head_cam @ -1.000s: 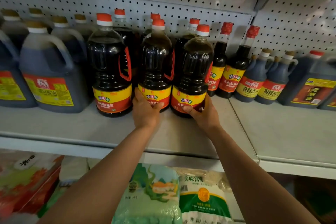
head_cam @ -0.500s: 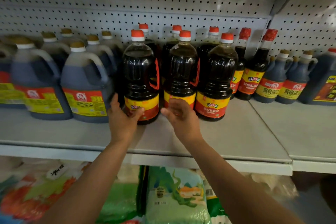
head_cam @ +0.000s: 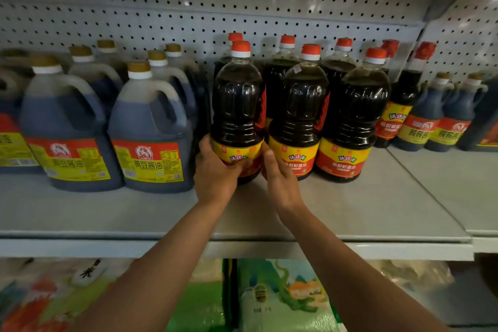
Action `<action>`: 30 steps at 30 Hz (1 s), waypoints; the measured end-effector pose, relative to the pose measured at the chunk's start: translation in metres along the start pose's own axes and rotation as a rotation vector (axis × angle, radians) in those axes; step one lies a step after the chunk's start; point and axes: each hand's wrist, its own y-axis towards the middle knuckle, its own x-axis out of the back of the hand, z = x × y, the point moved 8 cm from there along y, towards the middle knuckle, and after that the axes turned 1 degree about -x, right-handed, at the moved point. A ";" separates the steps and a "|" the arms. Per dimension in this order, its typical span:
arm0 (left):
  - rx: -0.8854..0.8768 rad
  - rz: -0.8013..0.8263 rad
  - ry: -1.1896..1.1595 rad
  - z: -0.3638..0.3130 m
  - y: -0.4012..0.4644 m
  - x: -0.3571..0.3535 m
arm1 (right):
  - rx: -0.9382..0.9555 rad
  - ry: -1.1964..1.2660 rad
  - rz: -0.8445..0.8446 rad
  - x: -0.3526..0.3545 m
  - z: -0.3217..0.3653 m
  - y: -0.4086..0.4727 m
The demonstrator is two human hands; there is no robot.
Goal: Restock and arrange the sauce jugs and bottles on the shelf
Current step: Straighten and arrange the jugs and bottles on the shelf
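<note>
Dark red-capped plastic sauce bottle (head_cam: 237, 116) at shelf (head_cam: 350, 210) front, base gripped by left hand (head_cam: 215, 172), flat right hand (head_cam: 279, 180) pressing alongside; risks tipping into same-label neighbour (head_cam: 297, 116) or handled jugs (head_cam: 151, 127) behind.

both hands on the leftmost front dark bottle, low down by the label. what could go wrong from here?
1. The left hand and right hand hold the tall dark bottle only near its base; it may tip while sliding.
2. The middle bottle stands close on its right; a sideways nudge could knock it.
3. The handled jug sits close on the left, leaving little room.
</note>
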 end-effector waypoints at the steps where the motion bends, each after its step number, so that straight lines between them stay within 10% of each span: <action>1: 0.006 0.003 0.011 0.000 0.003 -0.002 | -0.014 0.001 -0.004 -0.001 0.000 0.002; 16: 0.039 0.046 0.036 0.000 -0.003 0.000 | -0.104 -0.178 -0.054 0.018 -0.004 -0.010; 30: -0.106 0.103 0.082 -0.069 -0.160 -0.043 | 0.034 -0.892 -0.120 0.184 0.024 -0.101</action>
